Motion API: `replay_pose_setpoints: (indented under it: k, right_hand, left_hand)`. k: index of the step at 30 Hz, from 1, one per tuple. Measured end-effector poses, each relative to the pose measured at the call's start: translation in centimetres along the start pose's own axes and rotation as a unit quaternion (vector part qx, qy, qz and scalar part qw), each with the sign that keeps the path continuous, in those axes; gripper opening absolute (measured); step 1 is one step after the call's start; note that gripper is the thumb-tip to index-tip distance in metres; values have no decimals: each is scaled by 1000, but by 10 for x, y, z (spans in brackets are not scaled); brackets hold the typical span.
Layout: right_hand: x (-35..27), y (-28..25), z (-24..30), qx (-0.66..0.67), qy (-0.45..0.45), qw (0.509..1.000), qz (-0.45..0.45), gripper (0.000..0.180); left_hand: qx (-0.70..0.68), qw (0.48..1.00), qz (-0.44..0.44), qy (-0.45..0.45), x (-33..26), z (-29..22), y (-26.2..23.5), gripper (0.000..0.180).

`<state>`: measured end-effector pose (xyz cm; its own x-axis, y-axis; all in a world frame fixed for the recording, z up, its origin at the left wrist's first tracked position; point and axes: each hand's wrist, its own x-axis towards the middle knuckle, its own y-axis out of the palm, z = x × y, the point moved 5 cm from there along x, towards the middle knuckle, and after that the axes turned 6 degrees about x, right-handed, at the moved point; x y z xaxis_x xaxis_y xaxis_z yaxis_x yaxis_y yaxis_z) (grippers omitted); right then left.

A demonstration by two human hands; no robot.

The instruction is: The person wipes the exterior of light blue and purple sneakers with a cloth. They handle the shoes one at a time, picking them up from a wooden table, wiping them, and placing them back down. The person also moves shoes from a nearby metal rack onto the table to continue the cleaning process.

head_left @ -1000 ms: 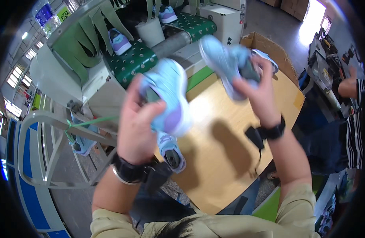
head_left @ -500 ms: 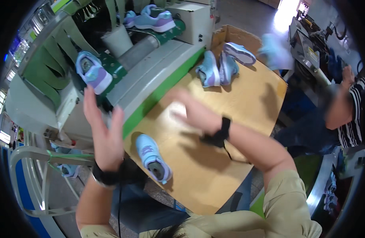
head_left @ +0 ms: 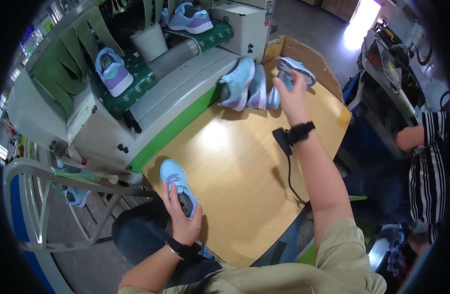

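A light blue and lilac sneaker lies on the near left of the tan board. My left hand curves around its heel and collar, fingers on one side and thumb on the other. Towards the far end, several like sneakers are bunched together: a large one at the left, another beside it, and one tipped with its sole showing at the right. My right hand is raised in front of the tipped sneaker, thumb and fingers apart. Whether it touches a shoe I cannot tell.
Left of the board stands a grey machine with a green conveyor belt, carrying sneakers beneath hanging green strips. A cardboard sheet rises behind the bunched sneakers. A person in a striped shirt is at the right. A metal rail curves at the left.
My left hand has come down onto the near sneaker. My right hand has moved right and farther away. One more sneaker stands in the far bunch; the blurred one beyond the board is gone.
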<state>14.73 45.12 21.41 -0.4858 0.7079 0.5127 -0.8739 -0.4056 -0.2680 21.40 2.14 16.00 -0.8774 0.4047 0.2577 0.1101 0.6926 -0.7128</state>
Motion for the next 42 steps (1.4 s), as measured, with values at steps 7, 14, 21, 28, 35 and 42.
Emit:
replay_pose_setpoints:
  k: [7, 14, 21, 28, 35, 42]
  right_hand:
    - [-54, 141, 23, -157, -51, 973, 163, 96]
    - [-44, 125, -7, 10, -5, 995, 99, 76]
    - [-186, 78, 73, 203, 102, 852, 472, 72]
    - [-35, 121, -11, -373, -110, 881, 268, 95]
    - [-30, 71, -50, -346, -120, 894, 258, 86]
    - [-169, 32, 38, 316, 166, 874, 331, 69]
  left_hand:
    - [20, 1000, -6, 14, -5, 7, -1, 89]
    - [-3, 1000, 3, 13, 0, 10, 1, 90]
    - [-79, 993, -36, -77, 6, 14, 4, 90]
    - [-41, 999, -3, -18, 1, 24, 2, 92]
    - [-3, 988, 6, 155, -3, -46, -12, 101]
    - [-96, 991, 20, 87, 35, -74, 34, 93]
